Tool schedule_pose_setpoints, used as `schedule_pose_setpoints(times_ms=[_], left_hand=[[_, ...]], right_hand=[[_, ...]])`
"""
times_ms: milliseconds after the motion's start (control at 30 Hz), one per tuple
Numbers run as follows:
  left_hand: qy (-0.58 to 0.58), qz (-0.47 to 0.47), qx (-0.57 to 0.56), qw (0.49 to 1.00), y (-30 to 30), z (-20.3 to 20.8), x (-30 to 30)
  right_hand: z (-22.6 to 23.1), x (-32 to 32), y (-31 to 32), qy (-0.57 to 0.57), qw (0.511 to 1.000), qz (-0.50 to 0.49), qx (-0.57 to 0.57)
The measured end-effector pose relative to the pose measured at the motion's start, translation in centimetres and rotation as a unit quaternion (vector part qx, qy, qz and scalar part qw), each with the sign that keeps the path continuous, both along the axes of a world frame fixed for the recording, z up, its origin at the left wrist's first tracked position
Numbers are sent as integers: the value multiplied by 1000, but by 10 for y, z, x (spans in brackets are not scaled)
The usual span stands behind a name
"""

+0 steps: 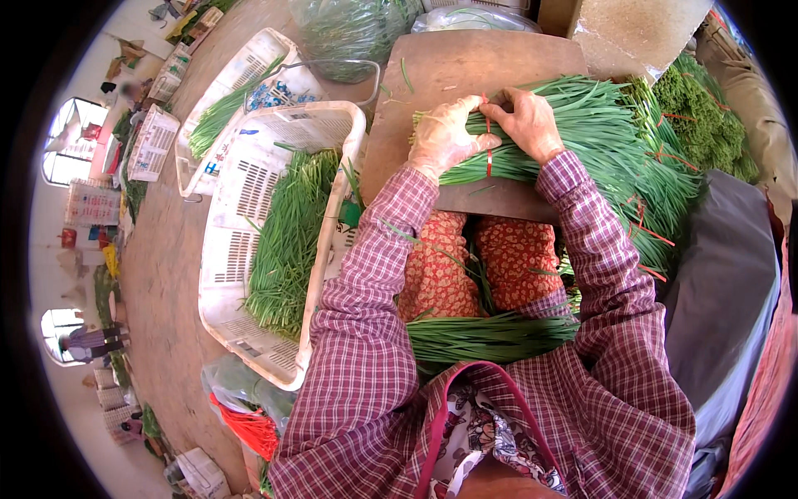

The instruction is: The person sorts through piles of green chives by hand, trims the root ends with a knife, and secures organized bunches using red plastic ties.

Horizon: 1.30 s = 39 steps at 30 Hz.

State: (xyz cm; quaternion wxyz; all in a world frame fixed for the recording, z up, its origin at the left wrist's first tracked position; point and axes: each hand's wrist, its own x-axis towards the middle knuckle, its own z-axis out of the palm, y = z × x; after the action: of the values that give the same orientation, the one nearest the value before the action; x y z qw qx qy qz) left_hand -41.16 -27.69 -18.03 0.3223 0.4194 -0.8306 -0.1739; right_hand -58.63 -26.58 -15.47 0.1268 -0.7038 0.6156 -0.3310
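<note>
A bunch of garlic chives (pixel 573 112) lies across the brown board (pixel 499 51) in front of me, its cut ends to the left. A thin red tie (pixel 489 165) runs round the bunch. My left hand (pixel 449 137) is closed over the bunch near the cut ends, thumb pressed by the tie. At the tie's upper end, my right hand (pixel 529 123) pinches it with thumb and forefinger; its other fingers are curled. Where the two hands meet, the exact grip on the tie is partly hidden. More loose chives (pixel 490 337) lie across my lap.
Left of the board stands a white plastic crate (pixel 218 287) with chives inside, and another crate (pixel 187 158) lies beyond. Tied bunches (pixel 665 187) are piled at the right. Red ties (pixel 249 428) hang at lower left. A clear bag of greens (pixel 353 37) stands behind the board.
</note>
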Motion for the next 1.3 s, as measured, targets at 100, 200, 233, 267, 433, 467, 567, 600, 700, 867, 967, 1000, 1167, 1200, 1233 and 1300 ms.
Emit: schedule_pose_setpoints(times_ms=[100, 200, 233, 267, 433, 467, 567, 600, 700, 867, 967, 1000, 1167, 1200, 1233, 1300], left_hand=[[5, -1, 31, 1000, -1, -1, -1], [19, -4, 6, 1000, 3, -1, -5], [15, 1, 10, 1000, 3, 0, -5], [12, 7, 15, 1000, 4, 1, -4], [11, 7, 22, 1000, 1, -3, -3], [7, 2, 34, 999, 1, 0, -3], [-8, -2, 90, 996, 2, 11, -2], [-13, -2, 112, 994, 2, 17, -1], [-127, -21, 53, 990, 7, 33, 1], [-299, 16, -97, 949, 21, 26, -2], [-321, -18, 67, 945, 7, 45, -7], [-280, -13, 46, 959, 8, 50, -5], [-175, -123, 150, 965, -16, 78, 11], [-163, -149, 198, 955, -23, 74, 14], [-150, -174, 246, 942, -29, 67, 19], [-62, -186, 492, 848, -20, 68, 30]], right_hand=[[-4, 0, 0, -7, 1000, -19, -9], [-4, -4, 1, -59, 998, 1, 0], [-4, -5, 0, -57, 998, 14, 6], [-3, -5, -1, -53, 998, 29, 12], [-7, -7, 1, -92, 995, 30, 1], [-8, -8, 1, -104, 994, 31, -5], [-9, -6, 3, -168, 983, 58, -42], [-8, -5, 3, -141, 985, 60, -76], [-4, -5, 4, -67, 984, 61, -151], [14, 6, 18, -65, 985, 54, -149], [19, 14, 21, -117, 978, 58, -163], [24, 18, 21, -137, 975, 67, -161], [52, 20, 9, -382, 904, 128, -143], [68, 23, 18, -422, 896, 106, -90], [60, 21, 8, -400, 903, 122, -97], [56, 25, 2, -379, 919, 104, -26]])
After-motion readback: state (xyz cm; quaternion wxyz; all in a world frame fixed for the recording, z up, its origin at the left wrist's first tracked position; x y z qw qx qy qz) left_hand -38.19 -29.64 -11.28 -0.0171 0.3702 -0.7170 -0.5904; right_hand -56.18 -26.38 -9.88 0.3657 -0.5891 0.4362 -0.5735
